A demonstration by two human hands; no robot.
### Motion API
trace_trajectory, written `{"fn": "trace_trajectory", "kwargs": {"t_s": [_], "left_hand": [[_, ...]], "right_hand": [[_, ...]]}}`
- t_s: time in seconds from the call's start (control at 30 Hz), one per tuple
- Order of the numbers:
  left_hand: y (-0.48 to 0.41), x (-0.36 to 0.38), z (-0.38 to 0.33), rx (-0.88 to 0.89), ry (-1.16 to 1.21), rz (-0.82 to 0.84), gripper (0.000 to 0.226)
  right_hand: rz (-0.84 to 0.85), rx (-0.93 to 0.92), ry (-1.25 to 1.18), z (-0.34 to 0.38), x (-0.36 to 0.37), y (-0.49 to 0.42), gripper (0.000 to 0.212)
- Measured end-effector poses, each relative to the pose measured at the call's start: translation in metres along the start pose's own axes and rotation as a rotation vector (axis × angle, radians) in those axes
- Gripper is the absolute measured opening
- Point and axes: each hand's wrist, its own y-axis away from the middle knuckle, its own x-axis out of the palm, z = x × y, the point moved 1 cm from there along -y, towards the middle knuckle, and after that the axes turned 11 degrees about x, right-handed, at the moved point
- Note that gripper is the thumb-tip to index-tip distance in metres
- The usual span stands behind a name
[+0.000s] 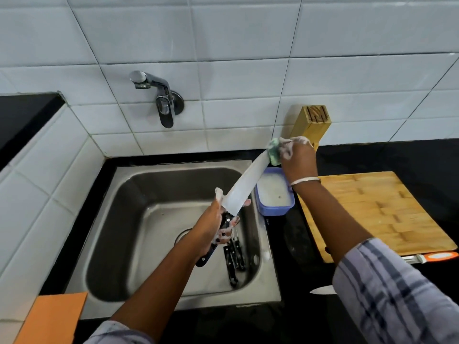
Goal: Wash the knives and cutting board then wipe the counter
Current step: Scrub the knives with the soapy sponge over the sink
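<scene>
the left hand is gripping the handle of a big knife over the sink; the soapy right hand is pinching a green sponge against the blade tip. the cutting board is lying on the table just right of the sink.

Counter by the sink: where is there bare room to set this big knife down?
Bare: the counter strip between sink and cutting board, below the blue tub; the sink floor's left half. Crowded: knives on the sink's right.

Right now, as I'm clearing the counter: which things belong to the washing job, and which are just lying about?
Job: large knife (left hand), sponge (right hand), sink knives, cutting board, soapy tub, orange-handled knife.
Lying about: knife block, orange sheet.
</scene>
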Motion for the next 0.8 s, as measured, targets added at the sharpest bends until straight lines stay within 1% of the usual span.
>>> {"fn": "trace_trajectory", "kwargs": {"t_s": [0.07, 0.13, 0.2, 0.23, 0.3, 0.33, 0.4, 0.43, 0.47, 0.5, 0.53, 0.6, 0.63, 0.67, 0.7, 0.8], "left_hand": [[-0.003, -0.005, 0.000, 0.003, -0.076, -0.064, 0.072], [-0.008, -0.011, 0.001, 0.025, -0.229, -0.162, 0.051], [-0.015, -0.019, 0.005, 0.052, -0.403, -0.250, 0.028], [-0.017, -0.022, 0.007, 0.079, -0.456, -0.277, 0.019], [-0.020, -0.023, 0.011, 0.124, -0.508, -0.302, 0.010], [-0.019, -0.022, 0.012, 0.144, -0.532, -0.304, 0.012], [-0.017, -0.019, 0.012, 0.218, -0.583, -0.327, 0.026], [-0.014, -0.017, 0.010, 0.276, -0.598, -0.349, 0.030], [-0.011, -0.016, 0.008, 0.333, -0.606, -0.365, 0.031], [-0.007, -0.015, 0.006, 0.375, -0.595, -0.371, 0.033], [-0.004, -0.015, 0.005, 0.396, -0.577, -0.373, 0.039], [-0.002, -0.016, 0.006, 0.408, -0.555, -0.390, 0.056], [-0.001, -0.016, 0.006, 0.407, -0.552, -0.398, 0.061], [0.000, -0.014, 0.005, 0.401, -0.538, -0.408, 0.064], [0.001, -0.013, 0.003, 0.395, -0.516, -0.415, 0.064], [0.001, -0.007, -0.010, 0.409, -0.525, -0.416, 0.059]], "right_hand": [[-0.030, 0.099, -0.075, -0.003, -0.010, -0.007, 0.021], [-0.042, 0.135, -0.127, 0.000, -0.014, 0.002, 0.019], [-0.046, 0.094, -0.161, 0.011, -0.013, 0.015, 0.018], [-0.016, 0.056, -0.167, 0.017, -0.008, 0.023, 0.018], [0.110, -0.076, -0.079, 0.033, 0.002, 0.047, 0.016], [0.209, -0.160, -0.040, 0.041, 0.008, 0.062, 0.018], [0.354, -0.379, 0.009, 0.053, 0.021, 0.089, 0.020], [0.384, -0.487, 0.061, 0.053, 0.025, 0.094, 0.018], [0.381, -0.546, 0.104, 0.050, 0.028, 0.091, 0.016], [0.376, -0.520, 0.163, 0.045, 0.030, 0.081, 0.018], [0.342, -0.445, 0.203, 0.041, 0.029, 0.070, 0.021], [0.207, -0.240, 0.208, 0.029, 0.026, 0.044, 0.025], [0.150, -0.174, 0.207, 0.025, 0.024, 0.037, 0.025], [0.114, -0.169, 0.205, 0.024, 0.025, 0.036, 0.025], [0.125, -0.211, 0.220, 0.028, 0.026, 0.040, 0.025], [0.288, -0.465, 0.249, 0.042, 0.048, 0.084, 0.034]]}}
